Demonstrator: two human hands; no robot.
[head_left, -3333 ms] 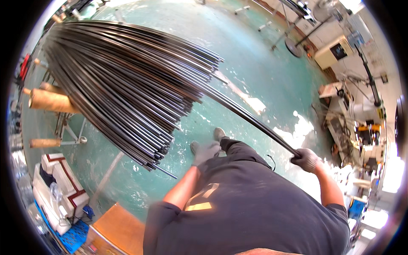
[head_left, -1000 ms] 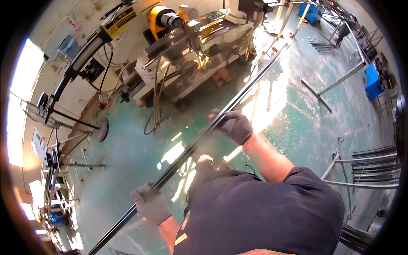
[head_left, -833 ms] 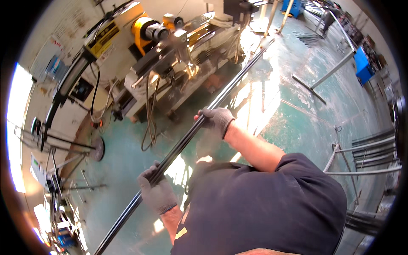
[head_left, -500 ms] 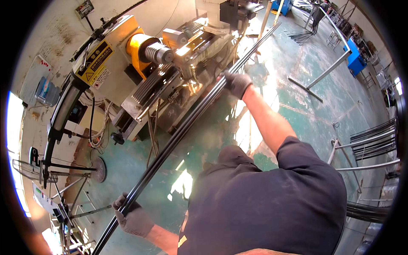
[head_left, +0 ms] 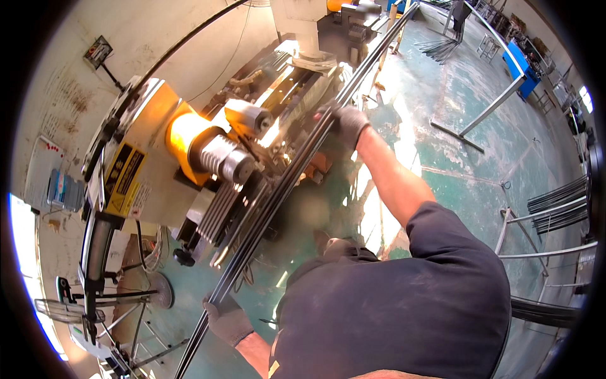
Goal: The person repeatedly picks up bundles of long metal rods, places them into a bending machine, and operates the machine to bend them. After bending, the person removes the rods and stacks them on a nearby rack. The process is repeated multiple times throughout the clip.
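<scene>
workshop: a green painted floor (head_left: 454,142), scuffed and worn pale in patches, with hard sunlight lying across it; a stained off-white wall (head_left: 69,82) curves along the upper left of the frame.
right grip: the right hand (head_left: 349,126), in a grey knit glove, has its fingers wrapped round the upper part of the bundle, above the centre of the frame.
left grip: the left hand (head_left: 228,321), gloved alike, curls round the lower part, below centre; how firmly it presses, i cannot tell.
bundle: long rods (head_left: 278,205), slim, dark and smooth with a metallic sheen, lie side by side in a diagonal from the lower left of centre to the top edge, right of centre.
wearer: a plain dark cloth shirt (head_left: 391,309) fills the lower middle.
machine: just left of the rods in the frame, a ribbed metal cylinder (head_left: 230,158) juts from a rounded orange housing (head_left: 186,145); a yellow-and-black label (head_left: 126,170) sits on the pale, flat-sided casing (head_left: 139,202).
lower left: a round, flat stand base (head_left: 163,290) and a wire fan cage (head_left: 66,311).
right side: a straight-barred grey metal frame (head_left: 495,107), a boxy blue cabinet (head_left: 521,69), and racked thin dark bars (head_left: 558,202).
</scene>
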